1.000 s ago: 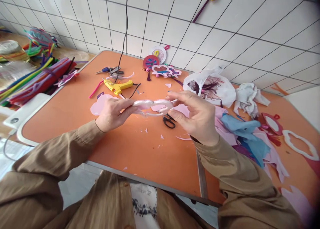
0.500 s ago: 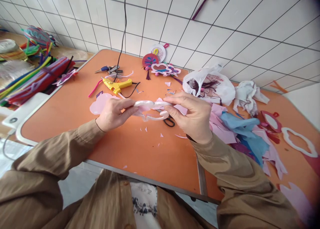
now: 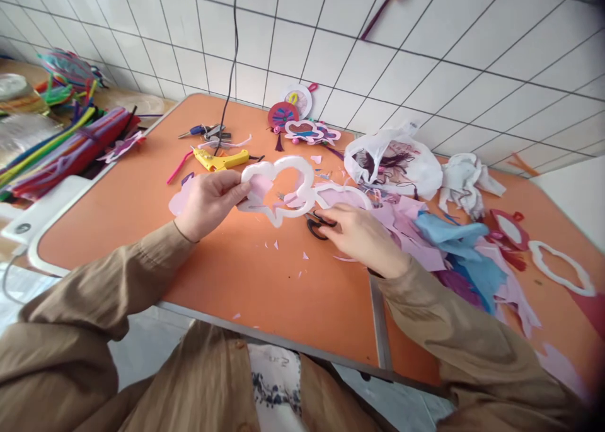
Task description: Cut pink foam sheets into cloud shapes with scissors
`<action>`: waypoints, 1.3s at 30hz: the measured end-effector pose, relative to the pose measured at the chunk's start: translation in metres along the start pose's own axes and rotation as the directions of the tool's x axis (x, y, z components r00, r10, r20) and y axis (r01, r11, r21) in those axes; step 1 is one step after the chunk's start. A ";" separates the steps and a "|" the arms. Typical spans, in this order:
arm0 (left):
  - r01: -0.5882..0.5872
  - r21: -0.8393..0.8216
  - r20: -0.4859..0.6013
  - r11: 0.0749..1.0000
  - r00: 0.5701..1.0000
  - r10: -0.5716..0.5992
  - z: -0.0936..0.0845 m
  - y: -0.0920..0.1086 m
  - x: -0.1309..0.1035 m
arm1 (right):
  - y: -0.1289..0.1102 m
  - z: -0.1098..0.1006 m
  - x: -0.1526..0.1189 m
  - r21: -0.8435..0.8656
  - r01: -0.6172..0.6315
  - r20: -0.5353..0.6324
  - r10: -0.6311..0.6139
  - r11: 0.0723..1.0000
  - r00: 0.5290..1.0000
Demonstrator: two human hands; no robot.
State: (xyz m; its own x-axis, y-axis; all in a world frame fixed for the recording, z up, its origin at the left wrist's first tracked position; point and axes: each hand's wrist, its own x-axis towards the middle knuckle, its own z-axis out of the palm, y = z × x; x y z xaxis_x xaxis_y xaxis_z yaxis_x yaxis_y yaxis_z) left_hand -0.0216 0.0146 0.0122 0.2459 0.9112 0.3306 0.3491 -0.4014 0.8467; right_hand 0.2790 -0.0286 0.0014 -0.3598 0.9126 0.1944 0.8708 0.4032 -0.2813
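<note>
My left hand (image 3: 210, 200) pinches the left end of a white cloud-shaped frame (image 3: 307, 174), which is tilted up above the orange table. Pink pieces show inside its outline. My right hand (image 3: 366, 237) is at the black handles of the scissors (image 3: 316, 228), fingers bent around them; how firmly it grips is hard to tell. Behind the right hand lies another white-edged shape with a pink middle (image 3: 343, 197). A pink cutout (image 3: 179, 199) lies partly behind my left hand.
A yellow glue gun (image 3: 222, 160) lies behind the left hand. Beyond are keys (image 3: 217, 131), finished ornaments (image 3: 283, 114) and a white plastic bag (image 3: 425, 164). Pink and blue scraps (image 3: 454, 233) cover the right side. Pipe cleaners (image 3: 70, 155) lie at left.
The white frame has turned from edge-on to face me. My right hand has let go of it and moved right and down to the scissors; my left hand still holds it.
</note>
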 end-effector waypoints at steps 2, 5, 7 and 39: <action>0.087 -0.162 0.022 0.983 0.996 -0.085 0.003 -0.002 0.002 | -0.001 0.009 -0.005 -0.091 -0.013 0.063 0.019 0.996 0.998; 0.194 -0.334 0.036 0.922 0.980 -0.194 0.009 -0.004 0.003 | -0.003 0.014 -0.006 -0.145 -0.029 0.111 0.045 0.989 0.993; 0.238 -0.408 0.041 0.881 0.969 -0.243 0.012 -0.005 0.003 | -0.003 0.013 -0.006 -0.149 -0.062 0.145 0.084 0.987 0.986; 0.141 -0.374 -0.098 0.917 0.977 -0.190 0.015 -0.006 0.002 | -0.023 -0.002 -0.003 0.372 0.185 -0.060 -0.176 0.909 0.983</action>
State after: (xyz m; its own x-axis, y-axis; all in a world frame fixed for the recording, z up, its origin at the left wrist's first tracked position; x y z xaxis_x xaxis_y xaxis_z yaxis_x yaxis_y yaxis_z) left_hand -0.0095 0.0177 0.0014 0.0850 0.9755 0.2029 0.0162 -0.2049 0.9786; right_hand 0.2607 -0.0412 0.0094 -0.4865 0.8217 0.2968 0.6004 0.5612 -0.5696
